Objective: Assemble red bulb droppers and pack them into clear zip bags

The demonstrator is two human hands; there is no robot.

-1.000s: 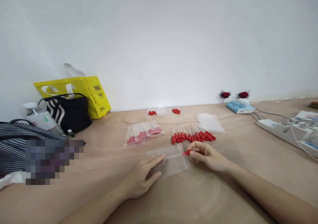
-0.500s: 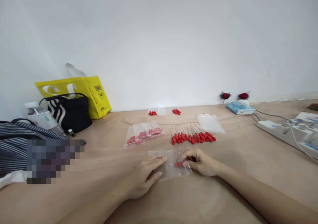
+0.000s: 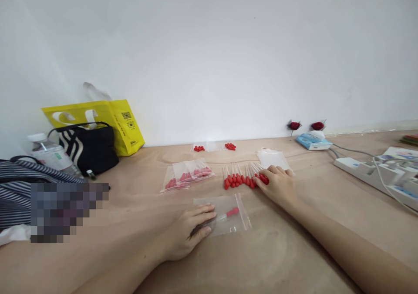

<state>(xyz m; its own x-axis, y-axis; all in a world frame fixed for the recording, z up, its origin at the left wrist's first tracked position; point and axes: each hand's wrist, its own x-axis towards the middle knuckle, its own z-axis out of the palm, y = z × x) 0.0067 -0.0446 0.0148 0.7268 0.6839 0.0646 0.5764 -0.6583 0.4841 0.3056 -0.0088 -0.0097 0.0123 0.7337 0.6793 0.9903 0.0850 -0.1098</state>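
My left hand point(image 3: 192, 231) lies with its fingers apart on the left part of a clear zip bag point(image 3: 224, 228), flat on the table. Inside that bag is one red-tipped stick point(image 3: 232, 212). Farther right, my right hand point(image 3: 277, 183) reaches onto the right end of a row of red-tipped white sticks point(image 3: 233, 180); its fingertips are bent at the red tips, and what they grip is too small to tell. Behind that hand a stack of clear bags point(image 3: 272, 157) is partly covered. Filled bags point(image 3: 186, 176) overlap left of the row.
Along the wall lie two more bags with red tips point(image 3: 230, 146), a blue tissue pack point(image 3: 313, 141) and two dark red flowers point(image 3: 294, 125). A yellow bag point(image 3: 129, 128), black pouch point(image 3: 94, 148) and bottle point(image 3: 54, 155) stand left; a power strip point(image 3: 355, 165) lies right.
My right hand has left the zip bag's opening and moved up and right to the row of sticks. The red-tipped stick stays in the bag. My left hand has hardly moved.
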